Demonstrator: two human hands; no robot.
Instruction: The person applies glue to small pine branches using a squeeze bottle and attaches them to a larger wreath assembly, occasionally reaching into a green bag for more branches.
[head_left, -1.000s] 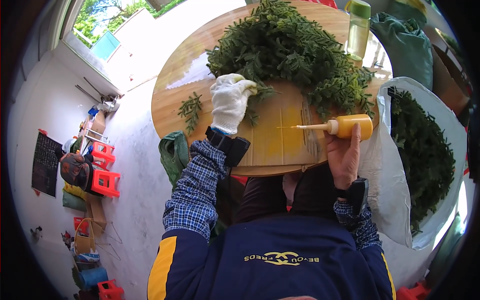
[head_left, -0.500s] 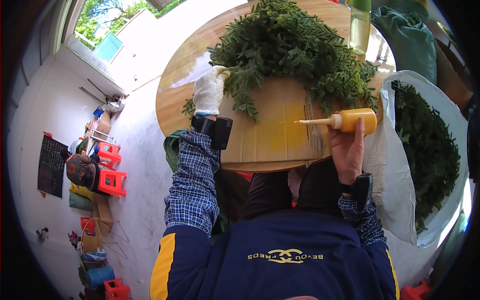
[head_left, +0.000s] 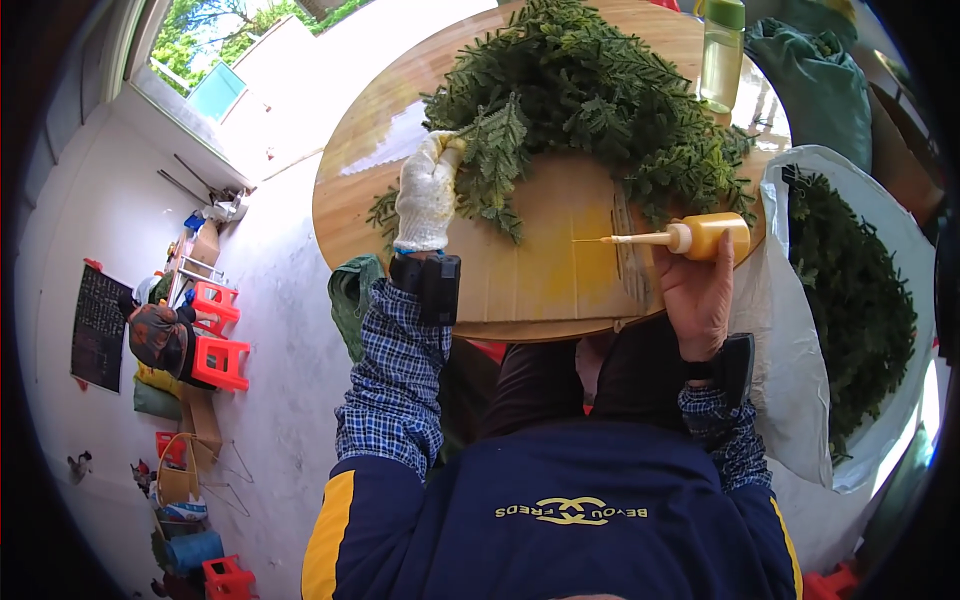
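Note:
My left hand [head_left: 428, 192], in a white knit glove with yellow stains, is closed at the left edge of a heap of artificial fir branches [head_left: 570, 90]. A fir sprig [head_left: 497, 140] rises from its fingertips, lying against the heap. In my bare right hand [head_left: 697, 305] is a squeeze bottle [head_left: 715, 237] of yellow-orange liquid, held on its side. Its long pale nozzle points left, with a thin yellow tip over the cardboard sheet [head_left: 520, 295]. Yellow smears mark that cardboard. Bottle and sprig are apart.
The round wooden table [head_left: 350, 170] carries a clear bottle with a green lid [head_left: 721, 60] at the far right. A white sack [head_left: 790, 380] of greenery stands at its right side, a green sack [head_left: 815, 90] behind. Red stools [head_left: 220, 365] and a seated person [head_left: 160, 335] are far left.
My left hand has moved slightly right and turned, and the fir sprig now shows upright beside its fingertips. The squeeze bottle in my right hand has shifted slightly, its nozzle tip a little further right.

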